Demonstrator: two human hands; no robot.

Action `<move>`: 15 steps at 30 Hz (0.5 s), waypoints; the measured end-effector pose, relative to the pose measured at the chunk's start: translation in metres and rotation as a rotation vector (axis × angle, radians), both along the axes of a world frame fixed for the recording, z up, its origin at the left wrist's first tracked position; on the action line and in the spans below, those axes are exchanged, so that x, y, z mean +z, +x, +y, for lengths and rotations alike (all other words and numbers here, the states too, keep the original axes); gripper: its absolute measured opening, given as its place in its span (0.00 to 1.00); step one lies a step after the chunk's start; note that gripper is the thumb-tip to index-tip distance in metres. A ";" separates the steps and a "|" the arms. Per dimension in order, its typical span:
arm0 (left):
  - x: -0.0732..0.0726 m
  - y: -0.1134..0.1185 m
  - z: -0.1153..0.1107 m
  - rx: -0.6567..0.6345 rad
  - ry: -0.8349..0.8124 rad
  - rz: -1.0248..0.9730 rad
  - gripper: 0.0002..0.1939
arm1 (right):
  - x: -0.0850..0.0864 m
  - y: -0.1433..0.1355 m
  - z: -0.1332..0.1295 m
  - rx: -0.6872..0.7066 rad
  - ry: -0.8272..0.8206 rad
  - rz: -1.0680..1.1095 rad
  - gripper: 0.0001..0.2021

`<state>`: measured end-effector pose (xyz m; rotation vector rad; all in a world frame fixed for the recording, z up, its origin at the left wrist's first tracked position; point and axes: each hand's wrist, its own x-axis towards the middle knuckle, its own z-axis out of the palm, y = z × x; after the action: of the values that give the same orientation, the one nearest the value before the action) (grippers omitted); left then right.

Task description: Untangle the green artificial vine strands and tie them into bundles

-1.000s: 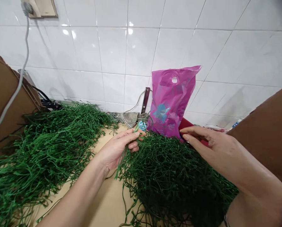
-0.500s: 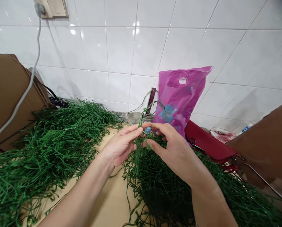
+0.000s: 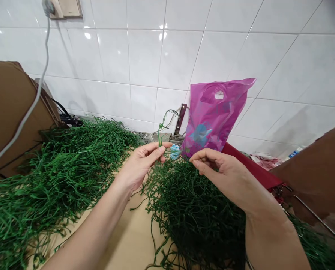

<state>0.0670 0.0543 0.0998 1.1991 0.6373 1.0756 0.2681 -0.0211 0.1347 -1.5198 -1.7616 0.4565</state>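
Note:
My left hand [image 3: 141,163] pinches a green artificial plant stem [image 3: 159,135] between thumb and fingers, its thin curled end rising above the fingertips. To the right, my right hand [image 3: 215,165] has thumb and forefinger pressed together; anything in that pinch is too small or blurred to make out. Both hands hover over a dark green heap of tangled stems [image 3: 201,210]. Behind my fingertips shows a small blue-and-white item [image 3: 175,151].
Another pile of green stems [image 3: 63,168] covers the left of the pale tabletop [image 3: 125,236]. A purple plastic bag [image 3: 215,116] leans against the tiled wall, by a red case [image 3: 248,168]. Cardboard boxes [image 3: 12,112] and a white cable [image 3: 38,93] stand left.
My right hand has moved right, away from my left hand, and its fingers have closed together. My left hand has shifted slightly left, still pinching the stem.

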 end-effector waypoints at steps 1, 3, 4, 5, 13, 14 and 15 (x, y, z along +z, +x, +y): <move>0.001 -0.002 0.001 0.027 0.030 0.007 0.10 | 0.001 0.003 -0.001 -0.012 -0.008 -0.008 0.10; 0.003 -0.005 0.002 0.065 0.080 0.027 0.09 | 0.000 0.008 -0.003 -0.045 -0.025 -0.049 0.10; 0.005 -0.006 0.002 0.081 0.104 0.042 0.09 | -0.001 0.010 -0.004 -0.065 -0.030 -0.077 0.10; 0.006 -0.006 0.002 0.094 0.127 0.059 0.09 | -0.003 0.012 -0.005 -0.087 -0.028 -0.104 0.09; 0.010 0.001 -0.007 0.053 0.153 0.176 0.08 | -0.004 0.008 -0.008 -0.238 0.066 -0.215 0.08; 0.010 0.002 -0.007 0.050 0.157 0.186 0.08 | -0.003 0.006 -0.008 -0.254 0.122 -0.191 0.09; 0.010 0.002 -0.008 0.045 0.167 0.196 0.08 | -0.001 0.004 -0.008 -0.247 0.173 -0.153 0.10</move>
<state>0.0694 0.0464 0.1094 1.4534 0.7391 1.0725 0.2716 -0.0288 0.1333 -1.6548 -1.6502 0.0638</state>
